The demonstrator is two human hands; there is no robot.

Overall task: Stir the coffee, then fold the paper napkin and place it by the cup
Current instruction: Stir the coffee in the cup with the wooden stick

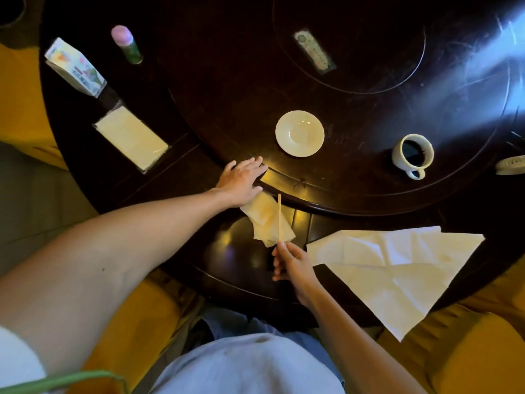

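Note:
A white cup [399,160] of black coffee stands at the right of the dark round table [355,194], handle toward me. My right hand [294,265] pinches the near end of a thin wooden stir stick [279,217], which points away from me, well left of the cup. Under the stick lies a crumpled, stained paper napkin [267,220]. My left hand [241,180] rests flat on the edge of the raised turntable, fingers spread, touching that napkin's far corner. A large unfolded white paper napkin [397,268] lies at the near right, overhanging the table edge.
An empty white saucer [299,133] sits between my left hand and the cup. At the left are a napkin holder [132,137], a printed carton [75,66] and a pink-capped bottle [126,44]. A roll-like white object [511,165] lies at the right edge.

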